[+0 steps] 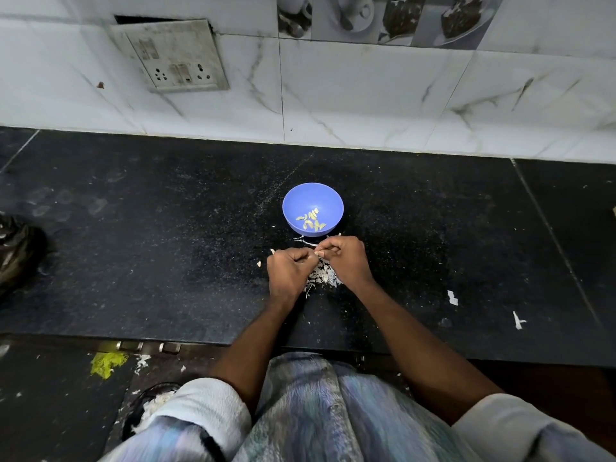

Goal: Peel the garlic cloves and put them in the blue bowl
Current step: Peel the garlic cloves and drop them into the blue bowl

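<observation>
1. Both our hands meet just in front of the blue bowl, above the worktop. Our left hand has its grip curled tight, fingertips drawn in toward the thumb; our right hand has its grip pinching something pale and small at the fingertips. We take it for a garlic clove, but it is almost wholly covered by fingers, so we cannot tell how much skin is on it or whether the left grip also closes on it.
2. Black and speckled, the worktop runs back to a marbled tile wall, where a grimy switch plate hangs crooked.
3. At the left edge a dark plastic bag is cut off by the frame.
4. Round and plain, the blue bowl stands upright just beyond our knuckles.
5. Papery white garlic skins lie heaped under and between our wrists, partly hidden by them.
6. Several peeled cloves, pale yellow-green, lie in the bottom of the bowl toward its near side; they are too small for us to count surely.
</observation>
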Demonstrator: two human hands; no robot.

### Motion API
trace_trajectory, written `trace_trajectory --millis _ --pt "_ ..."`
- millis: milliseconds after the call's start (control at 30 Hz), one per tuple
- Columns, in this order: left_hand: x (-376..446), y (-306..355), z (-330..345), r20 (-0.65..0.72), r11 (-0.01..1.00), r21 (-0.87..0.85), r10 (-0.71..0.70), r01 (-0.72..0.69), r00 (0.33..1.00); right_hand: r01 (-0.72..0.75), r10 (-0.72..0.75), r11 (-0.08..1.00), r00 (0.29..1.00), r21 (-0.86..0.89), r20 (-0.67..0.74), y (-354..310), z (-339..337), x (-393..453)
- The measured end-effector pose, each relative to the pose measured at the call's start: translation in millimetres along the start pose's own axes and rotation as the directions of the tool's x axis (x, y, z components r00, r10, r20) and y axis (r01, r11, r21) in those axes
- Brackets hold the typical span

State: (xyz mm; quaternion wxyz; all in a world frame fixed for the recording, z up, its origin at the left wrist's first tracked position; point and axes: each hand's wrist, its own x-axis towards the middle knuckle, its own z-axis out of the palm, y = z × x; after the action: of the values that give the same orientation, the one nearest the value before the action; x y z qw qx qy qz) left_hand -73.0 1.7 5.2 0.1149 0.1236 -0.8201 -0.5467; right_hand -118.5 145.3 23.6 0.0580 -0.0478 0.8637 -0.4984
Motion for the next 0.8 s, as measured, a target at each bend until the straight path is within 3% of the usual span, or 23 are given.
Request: trace_trajectory --millis 267,533,800 --pt "2.1 1.2 1.0 0.041 0.966 -0.197 -0.163 0.168 0.986 -0.059 0.061 0.985 0.998 0.162 -0.007 -0.5 -0.1 -0.8" --pt "2.2 5.6 1.1 -0.008 0.979 -0.149 -0.142 0.139 0.990 -0.047 0.047 0.993 0.999 0.107 0.001 -0.8 2.3 0.8" --pt "2.3 6.6 7.8 -0.065 0.983 -0.087 -0.167 0.161 0.984 -0.091 0.078 0.957 0.995 0.276 0.059 -4.5 4.4 -4.1"
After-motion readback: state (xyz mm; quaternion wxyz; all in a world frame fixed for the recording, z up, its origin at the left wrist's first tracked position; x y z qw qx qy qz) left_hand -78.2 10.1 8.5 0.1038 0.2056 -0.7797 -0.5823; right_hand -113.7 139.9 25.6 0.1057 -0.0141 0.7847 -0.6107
